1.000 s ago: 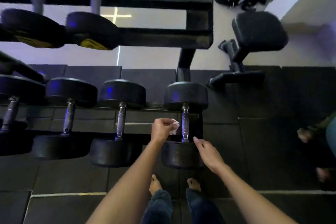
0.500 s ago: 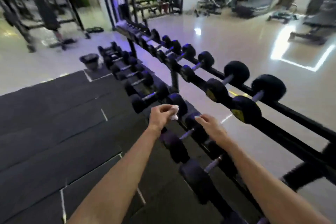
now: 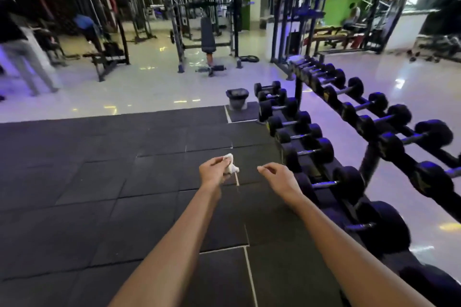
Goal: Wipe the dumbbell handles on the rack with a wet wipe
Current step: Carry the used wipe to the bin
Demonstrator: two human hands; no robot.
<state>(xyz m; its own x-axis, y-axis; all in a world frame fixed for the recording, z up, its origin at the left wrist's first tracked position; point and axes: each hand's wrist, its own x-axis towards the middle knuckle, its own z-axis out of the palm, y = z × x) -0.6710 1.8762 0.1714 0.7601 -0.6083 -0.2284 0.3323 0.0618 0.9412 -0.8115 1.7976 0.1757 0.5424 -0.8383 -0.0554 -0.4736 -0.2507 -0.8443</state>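
— What is the left hand [image 3: 213,173] doing?
— It pinches a crumpled white wet wipe [image 3: 231,167] with its thumb and fingers, out over the black floor mats [image 3: 124,169].
— And the right hand [image 3: 280,178]?
— It holds nothing. Its fingers hang loose and a bit bent (not a fist).
— Where are the dumbbells?
— On the dumbbell rack [image 3: 369,164], to the right of both hands. The closest dumbbell handle [image 3: 322,184] is near the right hand. The wipe is not on it.
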